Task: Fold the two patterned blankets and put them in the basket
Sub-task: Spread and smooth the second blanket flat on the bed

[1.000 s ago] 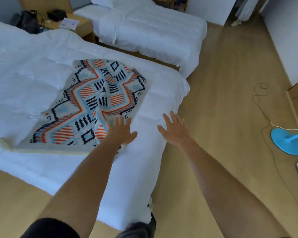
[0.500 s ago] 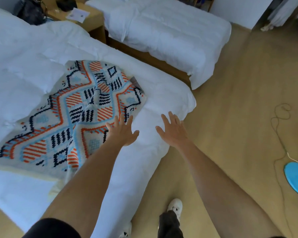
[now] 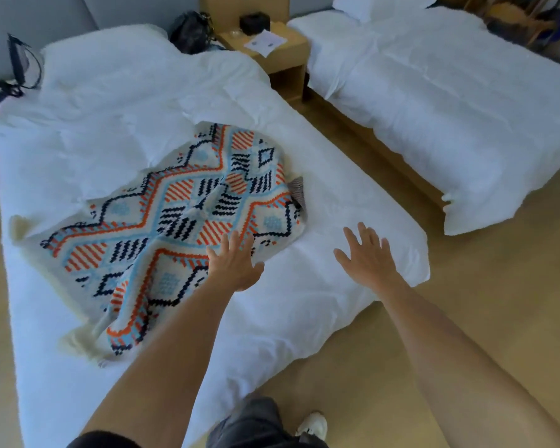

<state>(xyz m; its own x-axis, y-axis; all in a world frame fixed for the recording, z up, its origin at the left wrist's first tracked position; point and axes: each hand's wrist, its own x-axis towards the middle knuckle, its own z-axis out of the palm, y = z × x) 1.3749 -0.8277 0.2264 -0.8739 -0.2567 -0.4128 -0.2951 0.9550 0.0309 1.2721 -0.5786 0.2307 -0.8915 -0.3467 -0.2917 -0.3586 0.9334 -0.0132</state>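
Observation:
A patterned blanket [image 3: 175,227], cream with orange, light blue and navy diamonds, lies spread out and a bit rumpled on the near white bed [image 3: 337,221]. Its near corner hangs over the bed's front edge. A small grey striped piece [image 3: 297,190] peeks from under its right edge; I cannot tell what it is. My left hand [image 3: 235,263] hovers open, fingers spread, over the blanket's near right edge. My right hand [image 3: 367,253] is open over bare white bedding to the right of the blanket, holding nothing. No basket is in view.
A second white bed [image 3: 450,108] stands at the right across a narrow floor gap. A wooden nightstand [image 3: 272,53] with a paper and a black box sits between the bedheads, a black bag [image 3: 191,32] beside it. Wooden floor lies to the right; my shoe [image 3: 312,425] shows below.
The view has swung left and forward, bringing the whole near bed into frame. Both open hands have advanced over the bed; the left one now reaches the blanket's edge.

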